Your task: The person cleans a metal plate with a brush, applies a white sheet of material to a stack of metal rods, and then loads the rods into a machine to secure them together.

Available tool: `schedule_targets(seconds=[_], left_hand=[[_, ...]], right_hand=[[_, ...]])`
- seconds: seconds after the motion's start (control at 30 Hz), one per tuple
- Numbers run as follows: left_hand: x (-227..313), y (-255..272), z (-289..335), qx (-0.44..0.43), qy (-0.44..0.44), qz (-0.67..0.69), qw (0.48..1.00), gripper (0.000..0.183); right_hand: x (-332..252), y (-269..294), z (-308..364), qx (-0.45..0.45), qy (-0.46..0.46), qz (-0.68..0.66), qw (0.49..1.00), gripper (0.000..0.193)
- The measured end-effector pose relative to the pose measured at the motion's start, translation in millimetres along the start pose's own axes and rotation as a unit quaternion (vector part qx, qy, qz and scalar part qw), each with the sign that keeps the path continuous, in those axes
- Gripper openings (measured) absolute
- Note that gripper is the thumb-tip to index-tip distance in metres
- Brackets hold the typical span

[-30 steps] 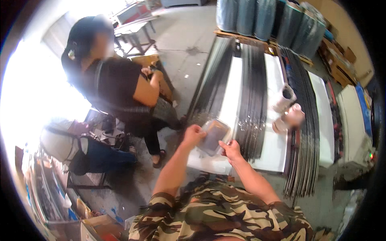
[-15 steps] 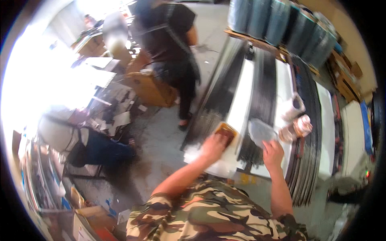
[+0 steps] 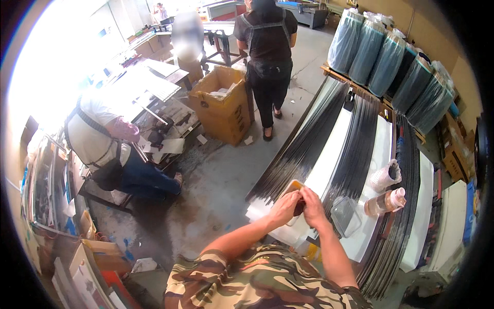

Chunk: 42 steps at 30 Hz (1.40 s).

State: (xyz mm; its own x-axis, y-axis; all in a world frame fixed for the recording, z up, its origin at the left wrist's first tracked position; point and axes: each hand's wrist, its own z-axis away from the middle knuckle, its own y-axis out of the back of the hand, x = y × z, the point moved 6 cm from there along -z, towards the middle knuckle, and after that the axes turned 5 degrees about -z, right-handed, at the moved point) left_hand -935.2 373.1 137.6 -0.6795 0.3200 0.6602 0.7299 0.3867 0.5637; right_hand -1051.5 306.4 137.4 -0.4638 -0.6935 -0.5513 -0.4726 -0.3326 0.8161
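Observation:
My left hand [image 3: 284, 210] and my right hand [image 3: 312, 207] meet at the near end of the table, fingers bent inward and closed. A small dark red-brown thing [image 3: 299, 207] shows between them, its kind mostly hidden by the fingers. Just beyond the fingertips is the rim of a small yellow-edged container [image 3: 295, 185]; my hands cover most of it. A clear plastic tray or lid [image 3: 346, 216] lies right of my right hand, apart from it. Bundles of thin dark strips [image 3: 296, 159] lie on white sheets [image 3: 329, 149] around my hands.
A clear bottle with a pink cap [image 3: 385, 202] and a whitish roll [image 3: 386, 175] stand to the right. Plastic-wrapped rolls [image 3: 365, 51] line the far end. A person in black [image 3: 267, 56] stands beside a large cardboard box [image 3: 221, 110]; another person [image 3: 98, 139] is at the left.
My right hand has let go of the clear plastic tray and moved left to join my left hand. The person in black has straightened up, and my view has shifted.

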Motion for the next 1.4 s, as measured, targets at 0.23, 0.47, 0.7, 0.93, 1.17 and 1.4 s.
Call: schedule_targets(seconds=[0.23,0.47,0.7,0.93,1.17,1.4], left_hand=[[-17.1,-8.7,-2.3,0.073,0.058,-0.021,0.995,0.036],[-19.6,-17.6,-7.7,0.005,0.016,-0.096,0.995,0.037],[-7.6,-35.7,-24.2,0.049,0.02,-0.006,0.999,0.058],[-16.0,-39.0,-25.4,0.016,0.11,-0.007,0.994,0.019],[-20.8,-37.4,-40.2,-0.098,0.219,-0.137,0.961,0.036],[6.7,-11.8,-28.1,-0.028,0.106,-0.024,0.994,0.032]], right_hand=[[2.3,1.6,-4.7,0.162,-0.024,-0.009,0.986,0.016],[28.9,-4.4,-4.7,0.124,-0.134,-0.047,0.982,0.015],[58.5,6.2,-1.8,0.191,-0.117,-0.252,0.941,0.009],[75.0,-0.2,5.5,0.121,-0.243,-0.213,0.938,0.011],[67.5,-20.4,6.0,0.053,-0.201,-0.517,0.83,0.017],[75.4,5.8,7.3,0.11,-0.229,-0.255,0.933,0.011]])
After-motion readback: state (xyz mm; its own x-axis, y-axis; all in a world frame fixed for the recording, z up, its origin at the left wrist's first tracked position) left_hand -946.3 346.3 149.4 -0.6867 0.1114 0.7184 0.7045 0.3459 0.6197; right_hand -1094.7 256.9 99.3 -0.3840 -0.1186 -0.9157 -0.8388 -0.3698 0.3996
